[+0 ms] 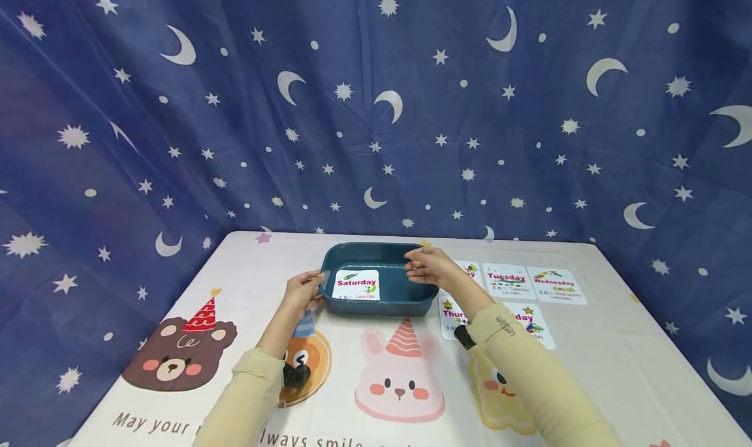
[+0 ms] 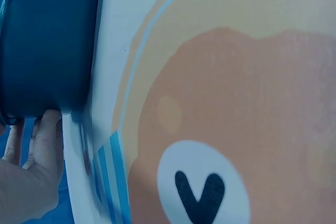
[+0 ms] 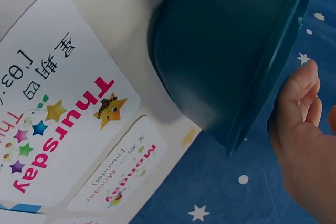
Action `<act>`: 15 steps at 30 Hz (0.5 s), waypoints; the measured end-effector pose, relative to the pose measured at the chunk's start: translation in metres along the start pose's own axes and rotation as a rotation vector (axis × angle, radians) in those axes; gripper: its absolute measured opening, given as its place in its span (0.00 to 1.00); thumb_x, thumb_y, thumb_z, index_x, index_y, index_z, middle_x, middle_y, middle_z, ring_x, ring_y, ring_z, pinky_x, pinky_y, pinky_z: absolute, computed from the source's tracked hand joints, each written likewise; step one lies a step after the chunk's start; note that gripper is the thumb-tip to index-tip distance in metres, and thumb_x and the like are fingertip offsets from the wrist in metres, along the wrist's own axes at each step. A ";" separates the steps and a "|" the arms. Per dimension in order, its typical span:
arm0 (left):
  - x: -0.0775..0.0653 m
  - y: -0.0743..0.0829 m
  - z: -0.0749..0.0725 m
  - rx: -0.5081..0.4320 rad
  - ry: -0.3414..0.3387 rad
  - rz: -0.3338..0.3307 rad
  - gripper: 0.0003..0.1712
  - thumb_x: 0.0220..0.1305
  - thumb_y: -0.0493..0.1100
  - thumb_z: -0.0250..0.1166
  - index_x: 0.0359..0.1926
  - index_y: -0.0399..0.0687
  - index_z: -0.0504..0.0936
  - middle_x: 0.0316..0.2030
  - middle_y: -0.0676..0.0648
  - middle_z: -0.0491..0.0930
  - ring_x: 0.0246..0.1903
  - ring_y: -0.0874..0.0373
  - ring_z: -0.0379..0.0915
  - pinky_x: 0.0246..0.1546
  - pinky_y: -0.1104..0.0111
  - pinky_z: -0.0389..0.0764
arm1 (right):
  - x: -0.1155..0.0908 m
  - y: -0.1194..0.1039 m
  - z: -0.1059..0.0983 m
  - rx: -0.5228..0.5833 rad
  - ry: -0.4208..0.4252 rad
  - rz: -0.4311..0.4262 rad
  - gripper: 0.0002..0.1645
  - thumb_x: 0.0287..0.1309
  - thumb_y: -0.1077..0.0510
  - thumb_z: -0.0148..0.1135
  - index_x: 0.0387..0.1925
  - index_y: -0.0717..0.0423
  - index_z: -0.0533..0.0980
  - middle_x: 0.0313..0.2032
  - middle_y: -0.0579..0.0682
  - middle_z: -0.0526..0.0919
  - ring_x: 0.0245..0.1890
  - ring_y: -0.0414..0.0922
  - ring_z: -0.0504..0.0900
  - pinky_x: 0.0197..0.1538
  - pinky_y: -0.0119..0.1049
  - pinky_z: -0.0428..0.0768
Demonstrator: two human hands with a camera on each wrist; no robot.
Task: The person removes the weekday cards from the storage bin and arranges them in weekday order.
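A dark teal plastic tub [image 1: 382, 308] sits on the table, with a white Saturday card [image 1: 356, 285] lying inside towards its left. At the tub's left end, my left hand [image 1: 301, 292] grips the rim, thumb on top and fingers against the outside wall; the left wrist view shows those fingers [image 2: 50, 135] against the tub's end. My right hand [image 1: 431, 267] hovers over the tub's right end with fingers loosely bent and nothing in them. From the right wrist, this hand [image 3: 304, 129] appears beyond the tub's rim.
Right of the tub lie Tuesday [image 1: 508, 281], Wednesday [image 1: 557, 285], Thursday [image 3: 63, 108] and Monday [image 3: 118, 169] cards, plus one [image 1: 533, 326] partly behind the right sleeve. The tablecloth [image 1: 258, 271] has cartoon animals; a blue star-and-moon curtain [image 1: 364, 153] hangs behind.
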State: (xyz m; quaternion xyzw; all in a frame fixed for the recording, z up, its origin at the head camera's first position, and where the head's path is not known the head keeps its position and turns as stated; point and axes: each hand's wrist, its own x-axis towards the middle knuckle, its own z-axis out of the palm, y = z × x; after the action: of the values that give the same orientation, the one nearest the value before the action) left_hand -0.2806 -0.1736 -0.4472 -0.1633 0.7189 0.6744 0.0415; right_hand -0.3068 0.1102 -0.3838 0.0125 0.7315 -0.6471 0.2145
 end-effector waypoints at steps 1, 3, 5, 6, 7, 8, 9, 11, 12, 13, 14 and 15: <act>0.000 0.000 0.000 0.000 0.000 0.000 0.24 0.68 0.43 0.56 0.62 0.36 0.69 0.53 0.36 0.72 0.30 0.64 0.79 0.39 0.69 0.85 | 0.002 0.000 0.001 0.000 0.001 0.003 0.25 0.70 0.58 0.44 0.63 0.68 0.62 0.33 0.49 0.77 0.26 0.37 0.78 0.39 0.28 0.84; 0.001 0.000 -0.001 -0.001 0.004 -0.001 0.24 0.68 0.43 0.56 0.62 0.36 0.69 0.53 0.35 0.73 0.31 0.63 0.79 0.40 0.68 0.85 | 0.006 0.000 0.004 0.005 0.004 0.014 0.25 0.70 0.58 0.45 0.63 0.67 0.63 0.31 0.49 0.77 0.25 0.37 0.78 0.38 0.29 0.84; 0.002 0.001 0.000 -0.004 0.007 -0.001 0.24 0.68 0.43 0.56 0.61 0.36 0.69 0.53 0.35 0.73 0.31 0.63 0.79 0.41 0.67 0.84 | 0.010 0.001 0.007 0.012 0.002 0.018 0.24 0.70 0.59 0.45 0.63 0.67 0.63 0.30 0.49 0.77 0.24 0.38 0.78 0.37 0.29 0.83; 0.002 0.000 0.000 -0.004 0.005 0.001 0.24 0.68 0.43 0.56 0.61 0.36 0.69 0.53 0.35 0.73 0.31 0.62 0.79 0.41 0.66 0.84 | 0.012 0.002 0.009 0.010 0.003 0.015 0.24 0.70 0.59 0.45 0.63 0.67 0.63 0.30 0.48 0.77 0.24 0.38 0.78 0.37 0.29 0.83; 0.003 0.000 0.000 -0.007 0.005 0.002 0.24 0.68 0.43 0.56 0.61 0.36 0.70 0.53 0.35 0.73 0.31 0.62 0.79 0.41 0.66 0.84 | 0.014 0.002 0.011 0.011 0.007 0.017 0.24 0.70 0.59 0.45 0.62 0.67 0.64 0.30 0.48 0.77 0.24 0.38 0.78 0.37 0.29 0.83; 0.003 0.000 0.001 -0.009 0.005 0.003 0.24 0.68 0.43 0.57 0.61 0.36 0.70 0.53 0.35 0.73 0.32 0.62 0.80 0.41 0.67 0.85 | 0.016 0.003 0.013 0.012 0.011 0.018 0.23 0.70 0.58 0.45 0.62 0.67 0.65 0.30 0.49 0.77 0.24 0.38 0.78 0.37 0.29 0.83; 0.003 0.000 0.001 -0.010 0.003 0.006 0.24 0.68 0.43 0.57 0.61 0.36 0.70 0.54 0.34 0.73 0.32 0.62 0.80 0.40 0.67 0.85 | 0.017 0.003 0.015 0.011 0.013 0.020 0.23 0.70 0.58 0.46 0.61 0.66 0.65 0.30 0.49 0.77 0.25 0.39 0.78 0.37 0.30 0.83; 0.002 0.000 0.001 -0.014 0.000 0.009 0.24 0.68 0.42 0.57 0.61 0.35 0.69 0.54 0.33 0.73 0.32 0.61 0.80 0.38 0.68 0.85 | 0.019 0.004 0.019 -0.001 0.012 0.022 0.23 0.70 0.57 0.46 0.61 0.66 0.66 0.31 0.49 0.77 0.25 0.39 0.78 0.37 0.30 0.83; 0.002 0.000 0.001 -0.016 0.003 0.010 0.24 0.68 0.42 0.57 0.61 0.35 0.70 0.54 0.33 0.73 0.32 0.61 0.81 0.37 0.69 0.85 | 0.021 0.005 0.021 -0.001 0.010 0.029 0.23 0.70 0.57 0.46 0.60 0.66 0.66 0.31 0.49 0.78 0.26 0.39 0.78 0.37 0.31 0.83; 0.002 0.000 0.001 -0.017 0.007 0.010 0.24 0.68 0.42 0.57 0.61 0.36 0.70 0.54 0.33 0.73 0.31 0.61 0.81 0.35 0.70 0.85 | 0.021 0.005 0.023 -0.005 0.005 0.039 0.23 0.70 0.57 0.46 0.60 0.65 0.66 0.31 0.49 0.78 0.26 0.39 0.79 0.37 0.31 0.83; 0.002 -0.001 0.001 -0.017 0.010 0.011 0.24 0.68 0.42 0.57 0.61 0.36 0.70 0.53 0.33 0.73 0.31 0.61 0.81 0.35 0.70 0.85 | 0.023 0.006 0.025 -0.005 0.000 0.049 0.23 0.70 0.56 0.47 0.60 0.65 0.66 0.30 0.48 0.78 0.27 0.40 0.79 0.36 0.31 0.83; 0.002 -0.001 0.001 -0.018 0.012 0.011 0.24 0.67 0.42 0.57 0.61 0.36 0.70 0.53 0.33 0.73 0.31 0.61 0.81 0.34 0.71 0.85 | 0.024 0.007 0.027 -0.005 -0.003 0.057 0.23 0.70 0.56 0.47 0.60 0.65 0.66 0.30 0.48 0.78 0.27 0.40 0.79 0.36 0.31 0.83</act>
State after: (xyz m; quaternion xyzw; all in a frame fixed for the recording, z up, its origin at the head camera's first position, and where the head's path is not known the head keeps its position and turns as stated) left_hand -0.2824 -0.1733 -0.4488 -0.1635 0.7138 0.6802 0.0321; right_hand -0.3182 0.0794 -0.3998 0.0317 0.7323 -0.6388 0.2339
